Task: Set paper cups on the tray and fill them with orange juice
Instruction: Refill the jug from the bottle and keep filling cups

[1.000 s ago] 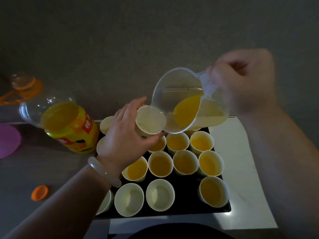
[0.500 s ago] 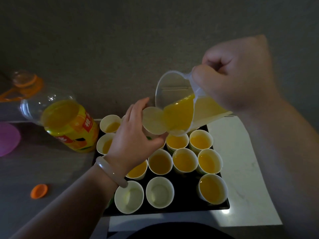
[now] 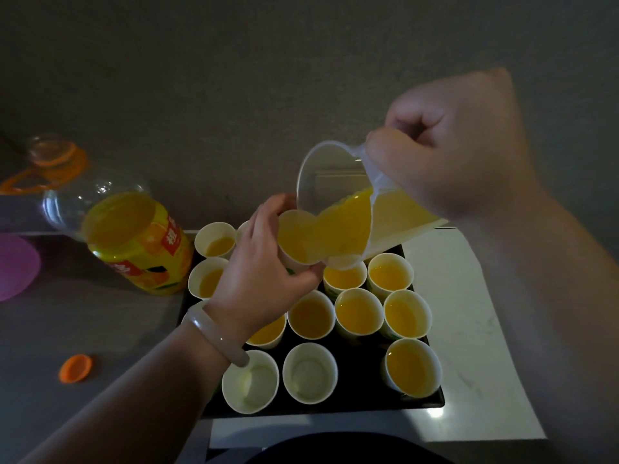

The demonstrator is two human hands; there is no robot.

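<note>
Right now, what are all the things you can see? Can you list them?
cups on tray: about twelve (the hand hides some), white; most hold juice, the front two are empty
held cup: one, white, tilted at the jug's lip, taking juice
jug: one, clear, orange juice inside, tipped above the tray
tray: one, black, on the white counter
juice bottle: one, clear with yellow label, left of the tray
cap: one, orange, front left
purple disc: one, far left edge
bracelet: one, pale, left wrist
left hand: holds the held cup
right hand: grips the jug
</note>
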